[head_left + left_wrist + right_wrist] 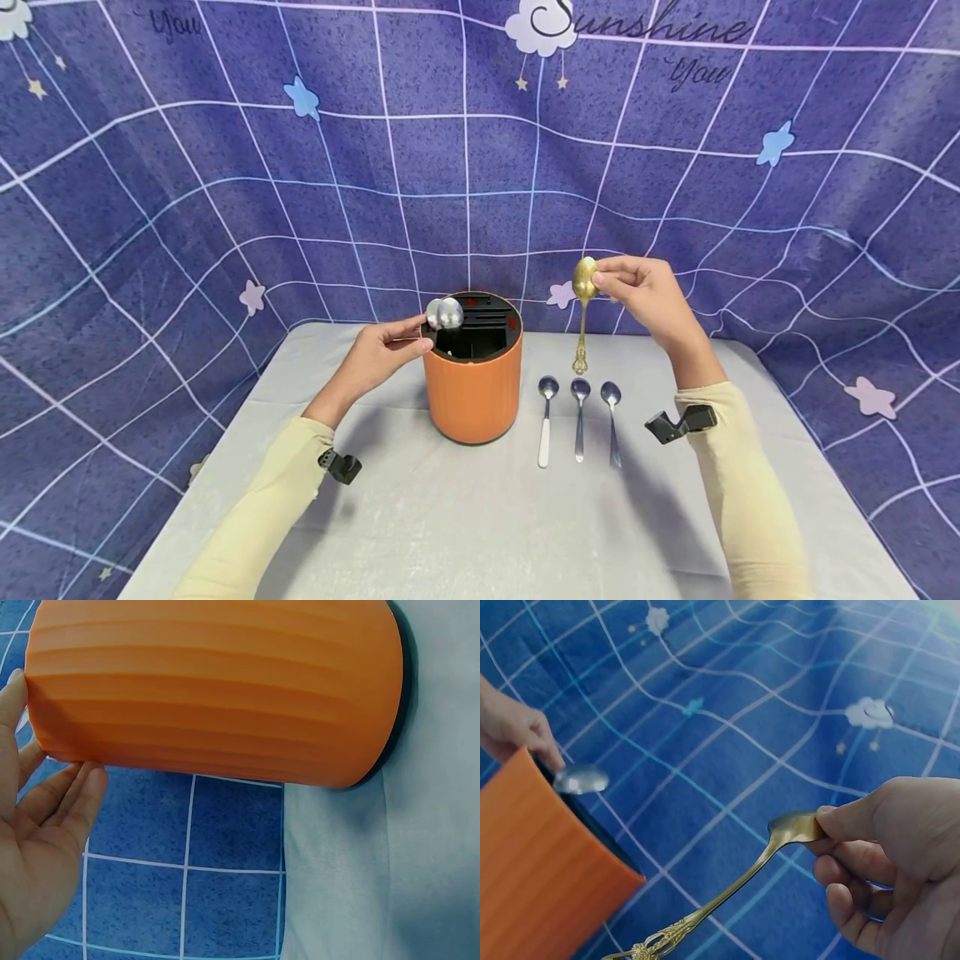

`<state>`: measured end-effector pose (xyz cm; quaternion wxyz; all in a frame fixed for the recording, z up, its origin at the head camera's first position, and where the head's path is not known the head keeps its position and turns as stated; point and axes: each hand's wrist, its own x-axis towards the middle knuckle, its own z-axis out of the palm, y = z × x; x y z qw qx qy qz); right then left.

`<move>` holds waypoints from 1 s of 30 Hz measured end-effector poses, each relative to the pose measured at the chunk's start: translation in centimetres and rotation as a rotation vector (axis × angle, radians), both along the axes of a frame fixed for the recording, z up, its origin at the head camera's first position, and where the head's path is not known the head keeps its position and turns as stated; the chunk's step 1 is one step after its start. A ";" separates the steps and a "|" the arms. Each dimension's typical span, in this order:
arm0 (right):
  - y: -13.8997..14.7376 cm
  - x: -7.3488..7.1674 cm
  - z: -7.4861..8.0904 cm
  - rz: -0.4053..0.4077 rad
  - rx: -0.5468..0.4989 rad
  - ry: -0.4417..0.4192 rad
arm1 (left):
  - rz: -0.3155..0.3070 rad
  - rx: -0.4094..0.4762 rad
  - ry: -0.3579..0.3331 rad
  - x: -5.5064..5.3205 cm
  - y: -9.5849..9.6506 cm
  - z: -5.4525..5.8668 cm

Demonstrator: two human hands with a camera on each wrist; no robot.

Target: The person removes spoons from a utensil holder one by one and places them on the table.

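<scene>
An orange utensil holder with a black slotted top stands upright on the table. My left hand holds its rim on the left side, the thumb at the front and the fingers farther back. Two silver spoons stand in the holder near that hand, bowls up, their handles hidden inside. Right of the holder, my right hand pinches a gold spoon by its bowl. Its ornate handle hangs downward, raised above the table in the head view.
Three more spoons lie side by side right of the holder: a white-handled spoon, a silver spoon and another silver spoon. A pale cloth covers the table. Behind it hangs a purple-blue grid curtain.
</scene>
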<state>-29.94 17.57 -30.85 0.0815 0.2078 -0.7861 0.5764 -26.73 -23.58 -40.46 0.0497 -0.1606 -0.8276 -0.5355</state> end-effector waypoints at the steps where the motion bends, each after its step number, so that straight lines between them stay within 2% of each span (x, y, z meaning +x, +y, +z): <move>1: 0.4 0.0 -0.3 -0.006 0.004 -0.006 | -0.001 0.001 0.002 0.0 0.0 0.0; 10: 3.6 -0.7 -3.4 -0.046 0.074 -0.096 | -0.004 0.001 -0.014 -0.1 -0.2 -0.2; 15: 5.0 -1.0 -5.5 -0.056 0.086 -0.156 | 0.014 -0.004 -0.014 0.1 -0.3 -0.3; 21: 6.5 -1.0 -7.3 -0.095 0.079 -0.191 | 0.003 0.017 0.002 -0.1 0.0 -0.4; 30: 8.5 -1.1 -9.9 -0.067 0.080 -0.290 | 0.001 0.029 0.003 -0.3 0.1 -0.4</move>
